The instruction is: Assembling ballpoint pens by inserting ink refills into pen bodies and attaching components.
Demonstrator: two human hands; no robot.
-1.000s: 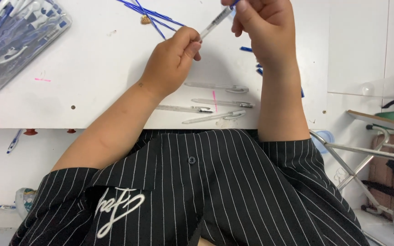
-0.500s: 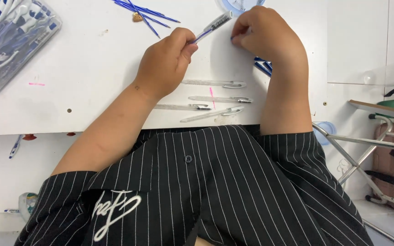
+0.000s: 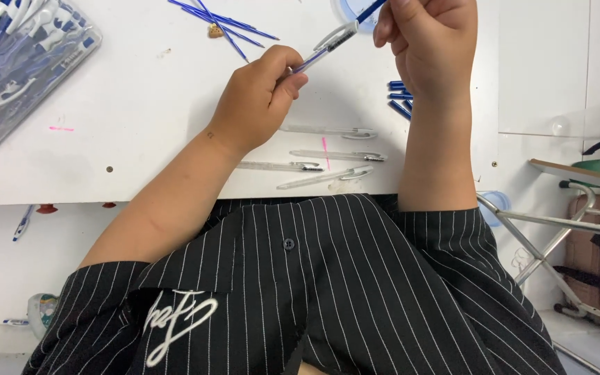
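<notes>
Since half a second ago, my right hand has lifted off the white table and now pinches a blue refill at the mouth of the clear pen barrel, which my left hand grips by its lower end, tilted up to the right. If I push off-line, I judge the thin refill could bend or slip. Four more clear barrels lie just below my hands, loose blue refills farther up the table.

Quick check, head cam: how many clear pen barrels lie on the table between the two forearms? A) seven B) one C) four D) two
C: four clear pen barrels lie in a loose stack on the white table, below the left hand and beside the right forearm.
</notes>
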